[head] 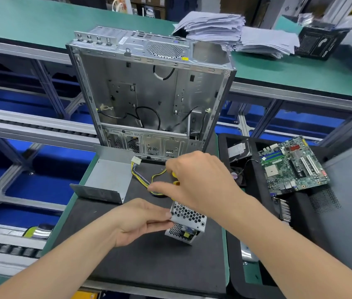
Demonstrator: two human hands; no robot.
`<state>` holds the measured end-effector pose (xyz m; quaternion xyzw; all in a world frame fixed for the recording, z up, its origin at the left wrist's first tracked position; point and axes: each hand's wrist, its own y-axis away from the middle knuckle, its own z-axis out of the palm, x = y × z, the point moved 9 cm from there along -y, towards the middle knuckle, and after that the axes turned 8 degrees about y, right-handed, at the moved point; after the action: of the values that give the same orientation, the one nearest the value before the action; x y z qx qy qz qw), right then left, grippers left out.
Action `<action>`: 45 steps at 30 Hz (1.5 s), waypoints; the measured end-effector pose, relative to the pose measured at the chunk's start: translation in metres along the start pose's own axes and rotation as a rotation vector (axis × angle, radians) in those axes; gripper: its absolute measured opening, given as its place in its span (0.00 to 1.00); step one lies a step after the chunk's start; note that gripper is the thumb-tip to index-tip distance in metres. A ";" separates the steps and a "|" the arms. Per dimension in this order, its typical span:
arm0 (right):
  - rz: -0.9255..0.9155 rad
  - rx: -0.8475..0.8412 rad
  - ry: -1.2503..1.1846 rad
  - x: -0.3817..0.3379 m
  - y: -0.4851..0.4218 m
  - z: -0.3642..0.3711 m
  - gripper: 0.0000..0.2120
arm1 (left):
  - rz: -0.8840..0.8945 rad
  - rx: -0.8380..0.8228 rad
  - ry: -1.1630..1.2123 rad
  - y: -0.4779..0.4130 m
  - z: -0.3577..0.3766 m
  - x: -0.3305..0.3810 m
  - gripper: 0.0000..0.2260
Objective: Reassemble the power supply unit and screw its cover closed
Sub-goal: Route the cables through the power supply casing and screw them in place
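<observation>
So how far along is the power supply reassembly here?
Nothing looks closed yet. In hand: the left hand holds the perforated power supply body, and the right hand grips a yellow tool over it. Left: the cover lies apart on the mat, unfitted and unscrewed.

Both forearms are bare. The left arm enters from 7 o'clock and reaches toward 2 o'clock. The left hand [142, 221] lies thumb uppermost, its thumb and fingers [160, 223] pinching the 9 o'clock edge of the power supply unit [189, 214]. The right arm comes in from 4 o'clock and crosses toward 10 o'clock. The right hand [201, 182] sits back-up at 1 o'clock of the left, fingers curled round a yellow handle [174, 174], thumb stretched toward 9 o'clock.
</observation>
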<state>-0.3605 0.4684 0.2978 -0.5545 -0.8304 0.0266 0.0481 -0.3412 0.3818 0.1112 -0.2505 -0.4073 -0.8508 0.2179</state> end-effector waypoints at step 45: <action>0.204 -0.171 -0.175 0.018 -0.009 0.012 0.23 | -0.062 0.142 0.064 -0.009 -0.007 -0.012 0.10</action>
<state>-0.3772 0.4813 0.2881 -0.6336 -0.7700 0.0087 -0.0748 -0.3387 0.3835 0.0950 -0.1946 -0.4669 -0.8337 0.2213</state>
